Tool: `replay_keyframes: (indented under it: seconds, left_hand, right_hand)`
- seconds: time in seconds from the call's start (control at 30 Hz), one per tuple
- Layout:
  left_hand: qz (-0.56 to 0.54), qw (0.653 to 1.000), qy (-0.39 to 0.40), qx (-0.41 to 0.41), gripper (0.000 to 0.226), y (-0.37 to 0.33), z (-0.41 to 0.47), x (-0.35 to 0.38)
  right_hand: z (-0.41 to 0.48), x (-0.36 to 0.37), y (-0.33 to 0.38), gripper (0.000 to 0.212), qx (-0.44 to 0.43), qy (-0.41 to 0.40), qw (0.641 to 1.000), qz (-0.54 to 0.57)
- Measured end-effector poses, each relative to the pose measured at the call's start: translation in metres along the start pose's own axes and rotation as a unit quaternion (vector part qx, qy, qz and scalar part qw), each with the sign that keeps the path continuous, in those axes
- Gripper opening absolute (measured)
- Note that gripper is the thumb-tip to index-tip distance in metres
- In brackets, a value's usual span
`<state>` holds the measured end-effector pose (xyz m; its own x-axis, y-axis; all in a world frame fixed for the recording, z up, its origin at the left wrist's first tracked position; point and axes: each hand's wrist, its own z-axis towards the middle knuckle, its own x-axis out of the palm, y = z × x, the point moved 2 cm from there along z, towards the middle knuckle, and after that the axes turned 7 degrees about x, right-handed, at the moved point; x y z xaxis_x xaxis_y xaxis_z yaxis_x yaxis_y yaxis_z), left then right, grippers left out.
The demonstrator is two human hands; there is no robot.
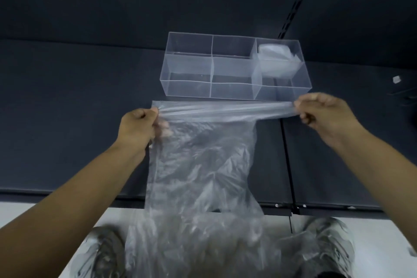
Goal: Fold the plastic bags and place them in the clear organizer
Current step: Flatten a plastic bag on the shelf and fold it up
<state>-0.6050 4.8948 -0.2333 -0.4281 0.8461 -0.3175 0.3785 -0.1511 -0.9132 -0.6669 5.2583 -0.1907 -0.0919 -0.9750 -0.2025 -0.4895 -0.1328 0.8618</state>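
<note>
Grey sneakers (106,253) are veiled by a clear plastic bag (203,165), whose top edge is pinched taut between left hand (137,127) and right hand (325,111) before the clear organizer (234,83).

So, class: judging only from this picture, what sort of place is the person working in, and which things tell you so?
Probably a workshop or storeroom, though that is uncertain. The clues: a dark shelf-like work surface, a slotted metal upright as on racking, and a pale floor under the person's shoes.

Clear plastic bag (203,160), clear organizer (234,67), dark navy table (67,108), grey-white shoes (101,253)
</note>
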Motion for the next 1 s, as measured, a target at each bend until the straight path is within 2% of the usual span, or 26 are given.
replay_keyframes:
  seconds: [0.1,0.17,0.23,0.3,0.37,0.43,0.53,0.63,0.73,0.83,0.9,1.0]
  left_hand:
    - [-0.023,0.999,-0.011,-0.028,0.030,-0.004,0.003,-0.002]
    - [-0.065,0.996,0.023,-0.063,0.028,-0.003,0.000,-0.010]
    - [-0.120,0.985,0.076,-0.095,0.031,0.001,-0.009,-0.023]
    - [-0.144,0.977,0.107,-0.116,0.030,0.008,-0.026,-0.039]
    - [-0.134,0.974,0.130,-0.131,0.033,0.017,-0.046,-0.053]
    - [-0.125,0.971,0.144,-0.146,0.044,0.025,-0.069,-0.063]
    - [-0.113,0.967,0.167,-0.158,0.050,0.036,-0.103,-0.066]
    - [-0.080,0.965,0.193,-0.159,0.028,0.043,-0.121,-0.059]
    - [-0.083,0.976,0.131,-0.152,0.012,0.045,-0.107,-0.057]
    - [-0.081,0.986,0.069,-0.127,0.013,0.042,-0.086,-0.061]
    - [-0.087,0.988,0.057,-0.115,0.014,0.044,-0.082,-0.059]
    - [-0.092,0.988,0.073,-0.101,0.015,0.046,-0.087,-0.052]
  right_hand:
    - [-0.001,-0.009,0.006,0.013,-0.072,-0.087,0.994,-0.004]
    - [-0.012,-0.011,0.004,0.009,-0.084,-0.088,0.992,-0.039]
    - [-0.035,-0.004,-0.007,0.007,-0.069,-0.010,0.994,-0.086]
    - [-0.071,0.008,-0.025,0.020,-0.023,0.124,0.983,-0.136]
    - [-0.110,0.022,-0.044,0.032,0.007,0.258,0.941,-0.220]
    - [-0.138,0.034,-0.061,0.040,0.009,0.329,0.906,-0.267]
    - [-0.148,0.044,-0.075,0.042,-0.017,0.309,0.906,-0.290]
    - [-0.138,0.039,-0.073,0.043,-0.015,0.306,0.910,-0.281]
    - [-0.126,0.023,-0.063,0.035,0.030,0.379,0.891,-0.246]
    - [-0.114,0.003,-0.053,0.057,0.048,0.399,0.875,-0.270]
    - [-0.107,-0.009,-0.049,0.067,0.049,0.387,0.884,-0.259]
    - [-0.100,-0.018,-0.052,0.056,0.079,0.338,0.915,-0.207]
